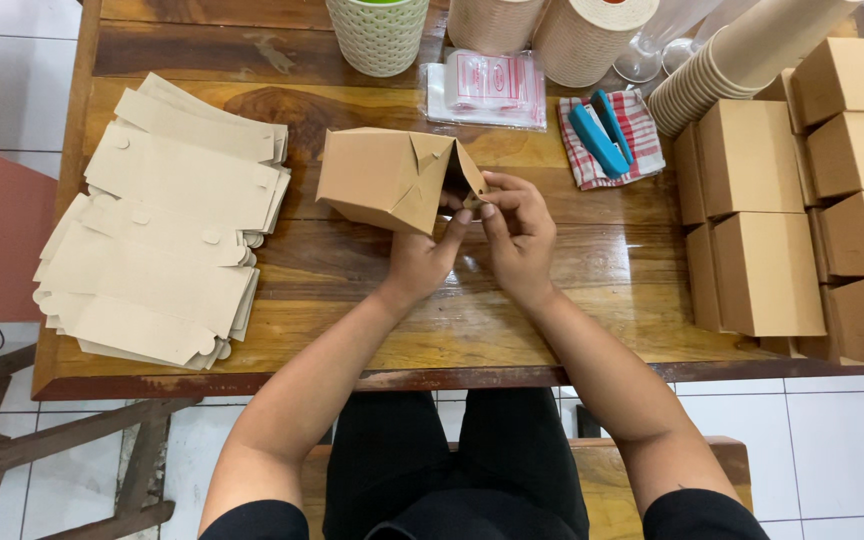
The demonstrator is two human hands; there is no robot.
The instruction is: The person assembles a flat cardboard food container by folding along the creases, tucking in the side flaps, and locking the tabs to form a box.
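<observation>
A half-folded brown cardboard box [382, 178] is held above the middle of the wooden table [352, 330], its open end turned to the right. My left hand [422, 255] grips the box from below at that end. My right hand [520, 230] pinches a small side flap of the box between its fingertips. Both hands touch the box and each other at the flaps.
A pile of flat, unfolded box blanks [167, 220] lies at the left. Finished boxes [802, 210] are stacked at the right. A blue stapler [600, 135] rests on a checked cloth, with plastic bags [487, 88], paper cup stacks [742, 55] and a green basket [380, 35] at the back.
</observation>
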